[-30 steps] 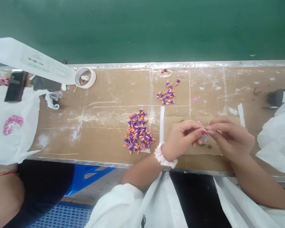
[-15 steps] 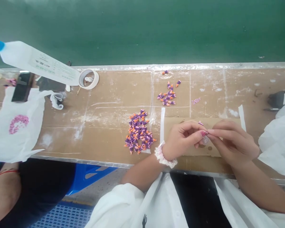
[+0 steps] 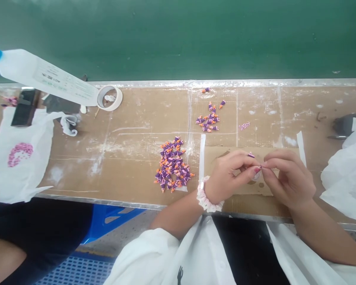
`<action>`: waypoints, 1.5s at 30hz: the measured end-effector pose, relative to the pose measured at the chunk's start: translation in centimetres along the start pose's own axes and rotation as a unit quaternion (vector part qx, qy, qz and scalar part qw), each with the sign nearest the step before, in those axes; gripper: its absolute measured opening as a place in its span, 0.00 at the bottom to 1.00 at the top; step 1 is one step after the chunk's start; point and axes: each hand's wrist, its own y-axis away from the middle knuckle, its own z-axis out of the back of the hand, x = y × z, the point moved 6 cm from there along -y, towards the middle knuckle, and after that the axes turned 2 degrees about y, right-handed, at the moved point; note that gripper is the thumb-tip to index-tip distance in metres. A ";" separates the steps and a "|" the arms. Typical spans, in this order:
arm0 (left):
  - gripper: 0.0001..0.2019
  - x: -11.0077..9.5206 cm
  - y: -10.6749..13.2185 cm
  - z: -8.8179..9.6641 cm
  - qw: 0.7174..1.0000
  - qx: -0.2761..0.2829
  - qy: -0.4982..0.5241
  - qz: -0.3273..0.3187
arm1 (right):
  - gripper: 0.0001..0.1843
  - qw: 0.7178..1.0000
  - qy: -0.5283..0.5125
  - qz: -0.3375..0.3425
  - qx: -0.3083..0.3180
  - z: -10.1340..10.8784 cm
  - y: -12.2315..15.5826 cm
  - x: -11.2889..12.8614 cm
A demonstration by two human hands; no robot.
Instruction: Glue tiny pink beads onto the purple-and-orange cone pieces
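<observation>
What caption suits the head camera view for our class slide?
Left hand and right hand pinch something tiny near small purple-orange pieces.

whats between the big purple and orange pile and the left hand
In the head view, a narrow white strip lies on the tabletop between the pile of purple and orange pieces and the left hand.

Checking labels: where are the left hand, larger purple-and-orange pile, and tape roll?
Left hand (image 3: 225, 176), head view, back of hand.
Larger purple-and-orange pile (image 3: 172, 164), head view, middle.
Tape roll (image 3: 118, 102), head view, rim.
</observation>
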 end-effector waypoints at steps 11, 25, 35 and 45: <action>0.06 -0.4 -0.4 0.2 1.000 -0.005 -0.007 0.000 | 0.13 0.991 -0.101 -0.081 0.031 -0.3 -0.2 -0.4; 0.06 -0.7 0.3 -0.6 0.977 0.014 -0.161 -0.142 | 0.11 0.983 -0.114 -0.089 0.117 -0.6 -0.5 -0.9; 0.08 0.3 -0.5 -0.4 0.996 0.069 0.062 0.005 | 0.09 0.978 -0.173 -0.095 0.060 1.0 -1.3 -1.4; 0.15 2.3 -0.4 0.2 0.950 -0.004 0.271 0.154 | 0.10 0.985 -0.131 -0.071 0.089 1.3 -1.4 -1.3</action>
